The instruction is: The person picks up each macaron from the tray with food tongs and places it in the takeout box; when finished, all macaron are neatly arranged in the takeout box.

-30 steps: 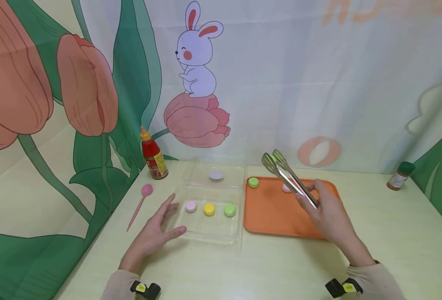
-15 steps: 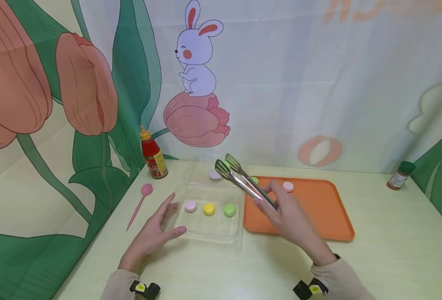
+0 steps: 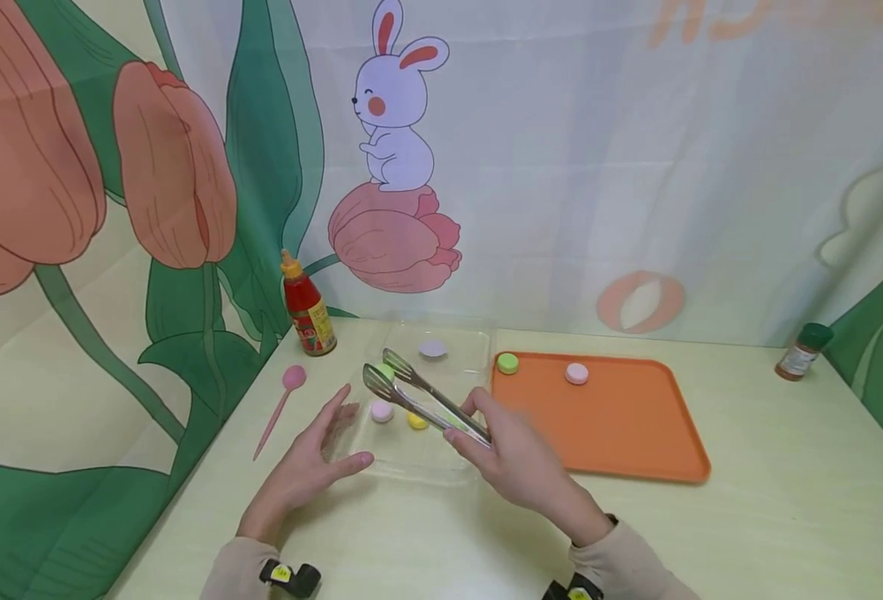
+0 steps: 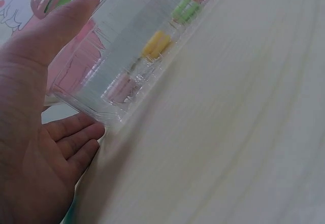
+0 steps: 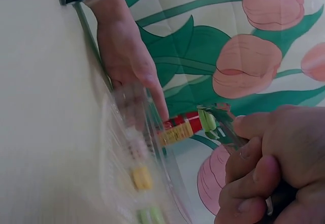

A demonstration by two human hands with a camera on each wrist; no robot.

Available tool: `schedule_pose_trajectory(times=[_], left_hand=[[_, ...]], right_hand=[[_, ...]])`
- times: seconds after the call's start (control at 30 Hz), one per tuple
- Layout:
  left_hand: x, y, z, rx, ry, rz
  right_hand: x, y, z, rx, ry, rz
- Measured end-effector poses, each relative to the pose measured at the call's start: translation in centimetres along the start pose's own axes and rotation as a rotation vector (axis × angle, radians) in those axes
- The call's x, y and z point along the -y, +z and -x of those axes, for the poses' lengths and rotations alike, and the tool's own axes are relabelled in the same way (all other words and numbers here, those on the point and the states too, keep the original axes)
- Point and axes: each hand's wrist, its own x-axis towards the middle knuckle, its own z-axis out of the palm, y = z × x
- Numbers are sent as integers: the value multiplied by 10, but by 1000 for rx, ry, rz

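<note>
My right hand [image 3: 520,458] grips metal tongs [image 3: 456,411], whose tips hold a green macaron [image 3: 385,372] above a clear plastic box [image 3: 419,477]. The right wrist view shows that macaron [image 5: 205,120] in front of the red bottle. Inside the box a pink macaron [image 3: 381,412] and a yellow macaron [image 3: 416,422] stand in a row. A second green macaron [image 4: 186,10] is also there, mostly behind the tongs in the head view. Fingers spread and thumb apart, my left hand [image 3: 310,467] is at the box's left side, its fingertips by the corner.
An orange tray [image 3: 629,433] lies to the right, bearing a green macaron [image 3: 507,362] and a pink macaron [image 3: 576,373]. The box's raised lid [image 3: 471,342] has a pale lilac oval. A sauce bottle [image 3: 310,312], a pink spoon [image 3: 281,404] and a green-capped jar [image 3: 801,354] stand or lie around.
My right hand has carried the tongs and green macaron leftward and lower, from over the orange tray to over the clear box. The left hand stays in place.
</note>
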Motion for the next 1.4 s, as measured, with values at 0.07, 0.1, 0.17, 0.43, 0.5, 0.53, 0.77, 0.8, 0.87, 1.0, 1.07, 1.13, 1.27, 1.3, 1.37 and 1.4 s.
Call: schedule_pose_trajectory(times=[0.07,0.1,0.17,0.43,0.5,0.53,0.77,0.8,0.87,1.0,1.07,1.13,1.27,1.3,1.37,1.4], left_hand=[[0,0,0,-3,1,1],[0,-1,0,-3,4,-2],[-1,-1,0,-3,1,-1],[-1,0,1,-1,-11,20],[-1,0,2,0,-4,16],[-1,-1,2,0,0,14],[2,-1,1,0,26,1],[2,-1,1,2,30,-1],[2,-1,0,1,23,4],[2,0,0,3,14,0],[1,0,0,1,11,1],[1,0,0,5,16,-4],[2,-1,1,3,21,-11],[2,0,1,2,20,-13],[2,0,1,0,15,-15],[1,0,1,0,14,-17]], right_hand=[[3,6,0,18,5,2],[4,9,0,23,6,6],[7,14,1,31,12,16],[15,33,5,64,33,61],[16,37,6,69,34,57],[17,39,7,73,35,52],[24,46,6,93,62,56],[26,46,5,96,68,60],[28,45,4,103,80,65],[31,42,3,125,108,62],[31,40,3,139,122,54],[31,39,2,147,134,46],[30,37,2,147,135,46],[30,37,2,146,134,47],[29,37,2,144,134,50],[29,37,2,144,135,50]])
